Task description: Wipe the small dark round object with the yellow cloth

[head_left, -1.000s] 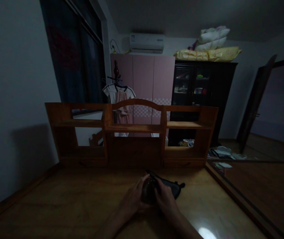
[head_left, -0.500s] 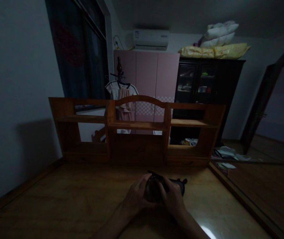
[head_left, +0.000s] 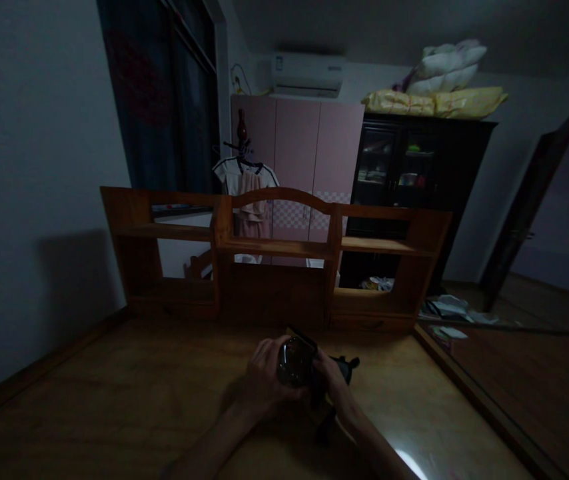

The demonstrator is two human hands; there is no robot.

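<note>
Both of my hands are closed around a small dark rounded object [head_left: 294, 360] held just above a wooden desk [head_left: 129, 407]. My left hand [head_left: 259, 380] wraps its left side, fingers curled over the top. My right hand [head_left: 332, 380] grips the right side. A dark strap or pouch [head_left: 347, 365] trails from the object to the right, partly hidden behind my right hand. The room is dim and I cannot make out what the object is.
A wooden shelf unit [head_left: 274, 260] stands along the desk's far edge. Beyond it are a pink wardrobe [head_left: 297, 160], a dark cabinet [head_left: 414, 180] with bedding on top, hanging clothes [head_left: 247, 193] and an open door [head_left: 529, 207] at right.
My hands have lifted the dark object slightly up off the desk and drawn closer together around it. The view has shifted a little to the left and down.
</note>
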